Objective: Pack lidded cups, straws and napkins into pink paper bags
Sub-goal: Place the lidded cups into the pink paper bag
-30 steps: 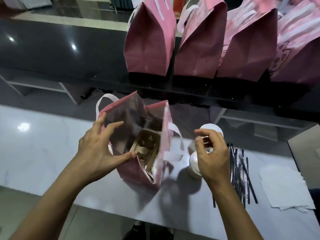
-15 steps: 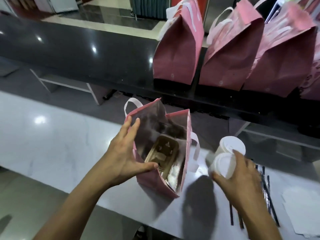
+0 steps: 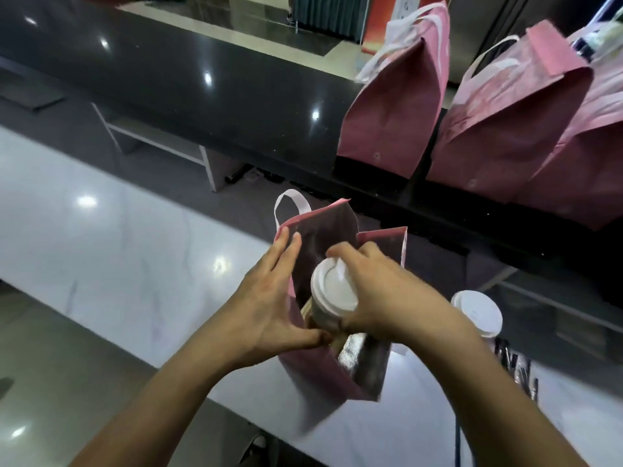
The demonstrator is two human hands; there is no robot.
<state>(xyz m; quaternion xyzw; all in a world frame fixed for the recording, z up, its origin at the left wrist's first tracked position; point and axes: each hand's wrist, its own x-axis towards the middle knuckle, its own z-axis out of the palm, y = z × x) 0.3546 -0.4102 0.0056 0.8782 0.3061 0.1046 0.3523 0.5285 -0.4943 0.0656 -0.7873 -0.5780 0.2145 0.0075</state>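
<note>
- Cup (image 3: 332,298) with a white lid, which half a second earlier had stood on the counter to the right, was now over the mouth of the open pink bag (image 3: 340,375), its base dipping just inside the top edge.
- Right hand (image 3: 381,298) held it, fingers and thumb curled round its side from the right, lid tilted toward the camera.
- Left hand (image 3: 269,305) stayed on the bag's left wall, fingers straight and spread against it and thumb reaching along the near rim, holding the mouth open as before.
- Bag stood on the white counter (image 3: 101,251), silver lining showing; the tray seen inside earlier was now mostly hidden by the cup.
- Second lidded cup (image 3: 478,313) waited just right of the bag, with dark straws (image 3: 519,369) nearer and further right.
- Filled pink bags (image 3: 394,112) stood on the dark ledge (image 3: 202,82) at the far right.
- Judging by this, the first cup was going in; the second cup, straws and napkins remained.
</note>
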